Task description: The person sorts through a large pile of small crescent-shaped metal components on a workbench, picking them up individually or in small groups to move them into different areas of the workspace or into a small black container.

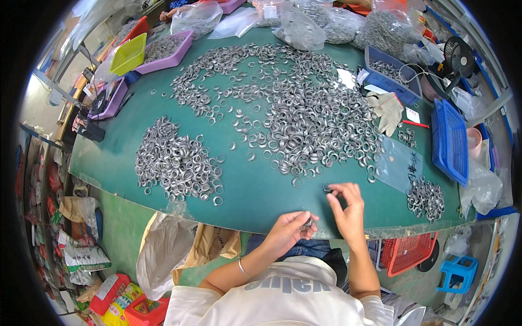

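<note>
clasping metal rings (308,222) in curled left hand (293,227); touching one ring (326,188) with half-open right hand (348,208), cannot confirm grip; facing ring pile (318,122) beyond.

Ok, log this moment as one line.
left hand: holds small grey metal ring(s) | right hand: fingertips at similar dark ring | flat green tabletop: loose grey metal ring piles

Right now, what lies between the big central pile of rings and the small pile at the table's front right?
A flat, see-through plastic bag or sheet lies between the big pile and the small pile, as the head view shows.
</note>
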`<state>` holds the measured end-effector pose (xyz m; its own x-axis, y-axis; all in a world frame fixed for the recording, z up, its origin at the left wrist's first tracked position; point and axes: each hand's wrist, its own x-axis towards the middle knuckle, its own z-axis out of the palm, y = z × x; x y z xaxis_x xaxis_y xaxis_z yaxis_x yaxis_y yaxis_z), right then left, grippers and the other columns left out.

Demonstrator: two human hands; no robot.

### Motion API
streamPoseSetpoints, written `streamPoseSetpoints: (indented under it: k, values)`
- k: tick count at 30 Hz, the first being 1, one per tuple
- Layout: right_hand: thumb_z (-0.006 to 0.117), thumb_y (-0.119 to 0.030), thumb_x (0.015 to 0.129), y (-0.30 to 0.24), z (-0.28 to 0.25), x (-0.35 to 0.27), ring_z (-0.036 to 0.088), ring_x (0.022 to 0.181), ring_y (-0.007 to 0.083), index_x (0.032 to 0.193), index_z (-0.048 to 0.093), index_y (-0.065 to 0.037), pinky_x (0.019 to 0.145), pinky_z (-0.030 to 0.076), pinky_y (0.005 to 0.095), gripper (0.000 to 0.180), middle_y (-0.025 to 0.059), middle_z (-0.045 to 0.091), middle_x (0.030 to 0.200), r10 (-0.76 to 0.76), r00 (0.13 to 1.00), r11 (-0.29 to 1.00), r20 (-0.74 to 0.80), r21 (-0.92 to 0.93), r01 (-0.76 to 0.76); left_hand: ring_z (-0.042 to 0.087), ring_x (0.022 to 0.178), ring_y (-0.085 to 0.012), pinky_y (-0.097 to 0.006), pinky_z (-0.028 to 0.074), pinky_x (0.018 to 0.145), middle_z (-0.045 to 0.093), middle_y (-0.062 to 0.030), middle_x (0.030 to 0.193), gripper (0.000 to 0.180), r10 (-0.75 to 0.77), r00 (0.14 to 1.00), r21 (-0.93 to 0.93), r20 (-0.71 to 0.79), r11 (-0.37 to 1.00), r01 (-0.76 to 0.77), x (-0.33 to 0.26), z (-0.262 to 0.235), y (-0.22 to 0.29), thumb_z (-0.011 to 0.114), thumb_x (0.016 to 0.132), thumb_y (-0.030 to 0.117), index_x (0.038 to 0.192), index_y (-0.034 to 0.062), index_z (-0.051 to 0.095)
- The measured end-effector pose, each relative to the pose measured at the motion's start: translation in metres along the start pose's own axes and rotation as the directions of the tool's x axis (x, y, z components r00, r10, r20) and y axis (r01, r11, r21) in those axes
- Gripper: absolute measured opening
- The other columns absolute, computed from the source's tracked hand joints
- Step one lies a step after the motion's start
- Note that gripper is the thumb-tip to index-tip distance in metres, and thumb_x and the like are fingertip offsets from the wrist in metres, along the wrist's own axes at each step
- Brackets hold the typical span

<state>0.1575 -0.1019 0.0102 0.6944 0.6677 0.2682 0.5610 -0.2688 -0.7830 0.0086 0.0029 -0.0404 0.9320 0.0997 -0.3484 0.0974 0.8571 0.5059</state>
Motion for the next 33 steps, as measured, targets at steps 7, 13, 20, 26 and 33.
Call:
streamPoseSetpoints:
  k: [7,13,20,26,33]
  values:
    - [0.067,-0.005,0.076,0.032,0.014,0.001,0.054,0.083,0.0291,0.095,0.064,0.0,0.075,0.041,0.0376,0.02,0.0106,0.058,0.086,-0.143,0.99,0.953,0.009,-0.268,0.14,0.059,0.084,-0.0139,-0.025,0.05,0.071,0.064,-0.0115,0.1,0.029,0.045,0.993,0.08,-0.109,0.996,-0.036,-0.004,0.012,0.008,0.049,0.098,0.016,0.119,-0.0028,0.058]
    - [0.062,-0.004,0.084,-0.002,0.007,-0.009,0.056,0.072,0.0184,0.094,0.065,0.001,0.065,0.045,0.0297,0.012,0.0105,0.061,0.08,0.051,0.972,0.959,0.229,0.262,-0.112,0.059,0.087,-0.0142,-0.025,0.05,0.075,0.063,-0.0108,0.105,0.03,0.109,0.971,-0.043,-0.211,0.992,-0.12,0.0,0.031,0.012,0.049,0.097,0.015,0.12,-0.003,0.057]
    - [0.067,-0.002,0.077,0.031,0.014,0.045,0.054,0.087,0.0329,0.103,0.058,0.001,0.076,0.044,0.0411,0.027,0.0146,0.057,0.092,-0.148,0.989,0.97,-0.021,-0.198,0.141,0.053,0.069,-0.0113,-0.022,0.041,0.058,0.063,-0.009,0.091,0.029,-0.04,0.999,-0.015,0.021,0.999,0.04,-0.002,0.003,0.01,0.052,0.095,0.012,0.119,-0.0025,0.058]
    - [0.07,-0.004,0.074,0.049,0.02,0.05,0.055,0.09,0.0332,0.098,0.058,0.0,0.078,0.044,0.0416,0.027,0.0139,0.057,0.09,-0.042,0.997,0.935,0.06,-0.35,0.06,0.057,0.076,-0.0112,-0.024,0.047,0.063,0.062,-0.0091,0.098,0.031,0.021,1.0,0.006,-0.021,1.0,-0.021,-0.002,0.007,0.01,0.051,0.095,0.009,0.124,-0.0011,0.055]
    - [0.068,-0.006,0.076,-0.009,-0.003,0.02,0.058,0.074,0.0226,0.097,0.061,0.0,0.066,0.047,0.0327,0.023,0.0108,0.059,0.086,-0.171,0.925,0.984,0.34,0.113,0.14,0.06,0.093,-0.015,-0.025,0.049,0.079,0.062,-0.0079,0.103,0.031,0.134,0.976,-0.005,-0.173,0.991,-0.137,0.005,0.026,0.015,0.051,0.096,0.013,0.124,-0.0005,0.054]
